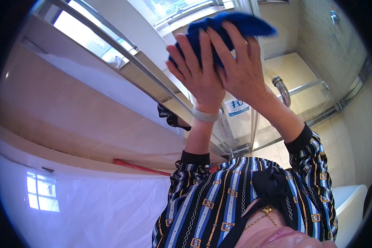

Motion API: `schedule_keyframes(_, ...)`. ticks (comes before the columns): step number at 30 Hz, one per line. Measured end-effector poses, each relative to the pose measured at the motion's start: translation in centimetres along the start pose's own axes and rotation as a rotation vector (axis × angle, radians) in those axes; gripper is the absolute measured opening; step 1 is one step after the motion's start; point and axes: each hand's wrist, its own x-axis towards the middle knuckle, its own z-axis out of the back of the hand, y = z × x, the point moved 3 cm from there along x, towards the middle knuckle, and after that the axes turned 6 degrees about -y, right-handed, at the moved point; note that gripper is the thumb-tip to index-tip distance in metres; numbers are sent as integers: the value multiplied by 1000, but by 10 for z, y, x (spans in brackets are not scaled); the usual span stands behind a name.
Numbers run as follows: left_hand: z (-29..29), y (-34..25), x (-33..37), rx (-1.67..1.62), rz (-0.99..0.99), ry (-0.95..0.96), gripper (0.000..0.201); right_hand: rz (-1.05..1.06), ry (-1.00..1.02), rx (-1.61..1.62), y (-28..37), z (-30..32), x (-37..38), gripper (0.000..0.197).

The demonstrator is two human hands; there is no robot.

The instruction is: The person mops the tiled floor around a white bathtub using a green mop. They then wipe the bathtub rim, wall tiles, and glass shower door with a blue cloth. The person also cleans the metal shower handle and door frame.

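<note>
A blue cloth (252,25) is bunched under both my hands, raised high in front of me at the top of the view. My left hand (202,80), with a pale bangle (206,115) on its wrist, has its fingers spread over the cloth's left part. Beside and partly over it, my right hand (243,78) presses on the cloth with its fingers bent. The two hands touch at the thumbs. Behind them stands a glass shower door frame (254,124); whether the cloth touches it, I cannot tell.
A curved metal handle (282,91) and a blue-and-white sticker (238,107) are near my right forearm. Beyond the glass is a shower area with a wall fitting (335,17). A metal rail (149,72), dark fabric (167,115) and a red strip (140,167) lie left.
</note>
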Motion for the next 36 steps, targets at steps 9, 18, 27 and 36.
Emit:
schedule_keyframes(9,-6,-6,-169,47,-140,346,52,-7,260,-24,-9,13,-134,37)
schedule_keyframes(18,-20,-38,-57,-582,28,105,48,-92,59,112,-28,43,-36,28)
schedule_keyframes(27,18,-54,-139,-619,97,525,48,-228,323,-2,-38,89,-128,32)
schedule_keyframes(36,14,-4,-86,-131,-23,219,33,-56,265,-43,-9,18,-110,35)
